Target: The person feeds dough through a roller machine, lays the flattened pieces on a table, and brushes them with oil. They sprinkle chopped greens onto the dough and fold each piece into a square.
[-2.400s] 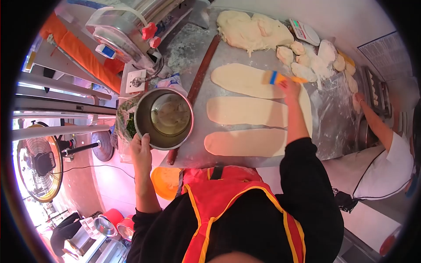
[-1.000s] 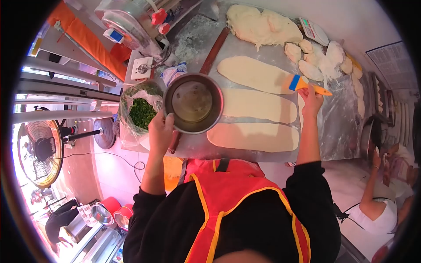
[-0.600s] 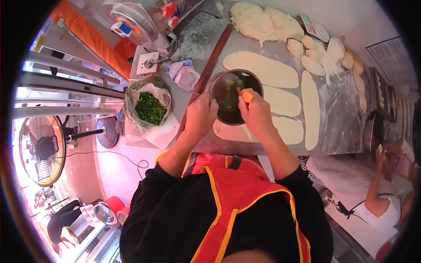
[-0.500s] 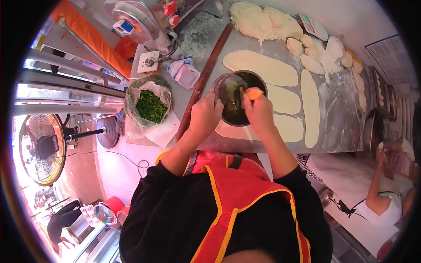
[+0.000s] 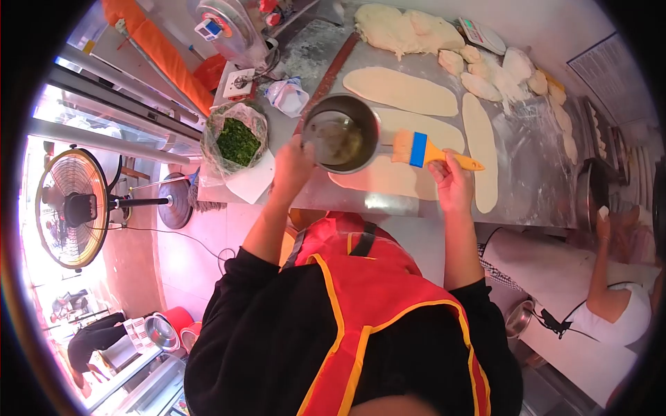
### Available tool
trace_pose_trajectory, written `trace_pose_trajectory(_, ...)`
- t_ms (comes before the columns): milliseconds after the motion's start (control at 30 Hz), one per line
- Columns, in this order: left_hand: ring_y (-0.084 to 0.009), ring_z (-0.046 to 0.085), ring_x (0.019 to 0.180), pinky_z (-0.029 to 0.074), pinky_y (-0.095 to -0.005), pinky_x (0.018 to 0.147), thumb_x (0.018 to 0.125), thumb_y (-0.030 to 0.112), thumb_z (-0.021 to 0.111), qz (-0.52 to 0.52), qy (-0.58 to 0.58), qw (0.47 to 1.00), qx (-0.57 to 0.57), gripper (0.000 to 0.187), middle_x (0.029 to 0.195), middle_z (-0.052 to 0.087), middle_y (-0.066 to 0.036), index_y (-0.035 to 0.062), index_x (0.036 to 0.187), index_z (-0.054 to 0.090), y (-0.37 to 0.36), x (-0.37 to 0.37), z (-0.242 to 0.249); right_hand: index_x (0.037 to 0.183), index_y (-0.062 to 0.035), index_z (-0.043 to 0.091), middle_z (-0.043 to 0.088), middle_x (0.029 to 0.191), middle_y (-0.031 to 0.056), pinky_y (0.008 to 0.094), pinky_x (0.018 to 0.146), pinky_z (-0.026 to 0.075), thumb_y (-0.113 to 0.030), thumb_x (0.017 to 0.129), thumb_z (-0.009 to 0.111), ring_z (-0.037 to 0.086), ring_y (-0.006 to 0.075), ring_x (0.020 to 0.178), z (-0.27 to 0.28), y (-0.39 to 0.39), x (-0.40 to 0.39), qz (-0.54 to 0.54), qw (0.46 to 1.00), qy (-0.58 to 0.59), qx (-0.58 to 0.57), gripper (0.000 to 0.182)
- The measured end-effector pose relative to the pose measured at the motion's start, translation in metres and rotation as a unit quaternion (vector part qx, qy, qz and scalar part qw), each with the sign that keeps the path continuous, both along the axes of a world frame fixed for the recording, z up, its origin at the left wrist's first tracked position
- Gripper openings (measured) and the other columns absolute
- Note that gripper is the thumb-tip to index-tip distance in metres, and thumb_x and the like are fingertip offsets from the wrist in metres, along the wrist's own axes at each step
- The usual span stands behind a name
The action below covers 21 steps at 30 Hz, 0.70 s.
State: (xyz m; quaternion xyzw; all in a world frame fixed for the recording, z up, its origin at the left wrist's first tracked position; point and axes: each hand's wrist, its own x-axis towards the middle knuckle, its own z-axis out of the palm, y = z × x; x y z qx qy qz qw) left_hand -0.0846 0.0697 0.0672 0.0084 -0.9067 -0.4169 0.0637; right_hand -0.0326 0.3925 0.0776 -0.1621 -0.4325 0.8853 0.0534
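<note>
My left hand (image 5: 293, 166) grips the near-left rim of a metal pot (image 5: 368, 161) with some oily-looking liquid (image 5: 338, 135) in it. The pot is over the left part of the flattened dough strips. In my right hand (image 5: 454, 182) is a pastry brush (image 5: 433, 154) with a yellow handle and blue band, its bristles pointing left toward the pot. The brush hovers over the middle dough strip (image 5: 444, 130) and the near dough strip (image 5: 395, 179). Farther off lies another dough strip (image 5: 402, 91), and an upright one (image 5: 480, 149) is at the right.
A long rolling pin (image 5: 336, 69) lies left of the dough, partly behind the pot. A bag of chopped greens (image 5: 237, 142) stands at the left. A large dough mass (image 5: 409, 31), dough pieces (image 5: 479, 87) and a scale (image 5: 482, 35) are at the back. Another person's arm (image 5: 600, 267) shows at right.
The pot has moved left, off the right-hand part of the dough. The brush has come out of it and swung right, now lying sideways in my right hand.
</note>
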Motion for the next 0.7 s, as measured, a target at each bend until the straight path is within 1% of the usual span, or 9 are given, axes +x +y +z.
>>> trace_pose_trajectory(100, -0.0185, 0.062, 0.055, 0.05, -0.0307, 0.048, 0.085, 0.011, 0.05, 0.034, -0.048, 0.998, -0.018, 0.019, 0.065, 0.06, -0.014, -0.0064, 0.08, 0.056, -0.019, 0.017, 0.002, 0.105, 0.0072, 0.055, 0.062, 0.085, 0.0119, 0.029, 0.071, 0.057, -0.013, 0.087, 0.06, 0.064, 0.0171, 0.073, -0.041, 0.034, 0.027, -0.043, 0.993, -0.085, 0.065, 0.027)
trace_pose_trajectory(233, -0.0216, 0.063, 0.053, 0.048, -0.034, 0.052, 0.083, 0.014, 0.049, 0.082, -0.065, 0.99, 0.092, 0.021, 0.06, 0.061, -0.015, -0.0041, 0.077, 0.056, -0.03, 0.045, 0.028, 0.102, 0.0084, 0.055, 0.061, 0.084, 0.0114, 0.0284, 0.07, 0.056, -0.012, 0.086, 0.06, 0.063, 0.0172, 0.076, -0.088, 0.118, 0.05, -0.148, 0.968, -0.139, 0.145, 0.026)
trace_pose_trajectory(333, -0.0164, 0.062, 0.053, 0.049, -0.0302, 0.051, 0.084, 0.012, 0.048, 0.101, -0.073, 0.986, 0.108, 0.02, 0.06, 0.061, -0.012, -0.0044, 0.078, 0.057, -0.04, 0.06, 0.034, 0.101, 0.0053, 0.058, 0.063, 0.084, 0.0133, 0.0312, 0.067, 0.055, -0.012, 0.086, 0.057, 0.064, 0.022, 0.076, -0.071, 0.157, 0.048, -0.192, 0.92, -0.132, 0.316, 0.023)
trace_pose_trajectory(400, -0.0162, 0.062, 0.053, 0.049, -0.0293, 0.051, 0.084, 0.012, 0.048, 0.103, -0.055, 0.987, 0.115, 0.02, 0.061, 0.062, -0.011, -0.0049, 0.079, 0.058, -0.049, 0.064, 0.028, 0.098, 0.0022, 0.058, 0.063, 0.083, 0.0146, 0.0351, 0.065, 0.052, -0.014, 0.087, 0.054, 0.064, 0.0262, 0.074, -0.065, 0.148, 0.031, -0.134, 0.818, -0.139, 0.542, 0.02)
trace_pose_trajectory(433, -0.0167, 0.063, 0.054, 0.049, -0.029, 0.052, 0.084, 0.011, 0.048, 0.098, -0.046, 0.988, 0.107, 0.02, 0.062, 0.062, -0.013, -0.0052, 0.08, 0.058, -0.053, 0.066, 0.026, 0.096, 0.0006, 0.059, 0.063, 0.083, 0.0152, 0.037, 0.064, 0.051, -0.015, 0.088, 0.053, 0.063, 0.0283, 0.073, -0.061, 0.138, 0.027, -0.102, 0.747, -0.139, 0.642, 0.019)
trace_pose_trajectory(533, -0.018, 0.063, 0.055, 0.049, -0.0292, 0.051, 0.084, 0.01, 0.048, 0.121, -0.048, 0.983, 0.128, 0.019, 0.061, 0.062, -0.013, -0.0061, 0.079, 0.058, -0.058, 0.068, 0.028, 0.084, -0.0043, 0.057, 0.059, 0.077, 0.0144, 0.043, 0.06, 0.047, -0.021, 0.087, 0.05, 0.059, 0.0317, 0.071, -0.037, 0.028, 0.019, -0.01, 0.65, 0.027, 0.759, 0.018)
trace_pose_trajectory(567, -0.0177, 0.062, 0.054, 0.049, -0.0291, 0.051, 0.084, 0.01, 0.049, 0.126, -0.044, 0.985, 0.114, 0.019, 0.062, 0.062, -0.012, -0.0063, 0.079, 0.058, -0.062, 0.068, 0.028, 0.086, -0.0055, 0.058, 0.059, 0.078, 0.0131, 0.0426, 0.062, 0.048, -0.018, 0.086, 0.05, 0.059, 0.0309, 0.073, -0.035, -0.011, 0.016, 0.046, 0.57, 0.032, 0.82, 0.015)
trace_pose_trajectory(600, -0.0173, 0.062, 0.054, 0.049, -0.0291, 0.051, 0.084, 0.01, 0.049, 0.131, -0.039, 0.986, 0.1, 0.019, 0.063, 0.062, -0.012, -0.0065, 0.08, 0.058, -0.065, 0.068, 0.029, 0.087, -0.0054, 0.057, 0.059, 0.082, 0.0127, 0.0412, 0.067, 0.049, -0.018, 0.084, 0.052, 0.059, 0.0301, 0.077, -0.036, -0.048, 0.011, 0.057, 0.556, 0.075, 0.826, 0.014)
trace_pose_trajectory(700, -0.0156, 0.06, 0.054, 0.049, -0.0287, 0.051, 0.085, 0.01, 0.05, 0.139, -0.036, 0.985, 0.098, 0.019, 0.065, 0.061, -0.012, -0.0072, 0.081, 0.057, -0.077, 0.067, 0.032, 0.094, -0.0073, 0.058, 0.059, 0.088, 0.0132, 0.039, 0.076, 0.049, -0.016, 0.08, 0.057, 0.058, 0.0307, 0.086, -0.045, -0.132, 0.009, 0.093, 0.605, 0.186, 0.768, 0.016)
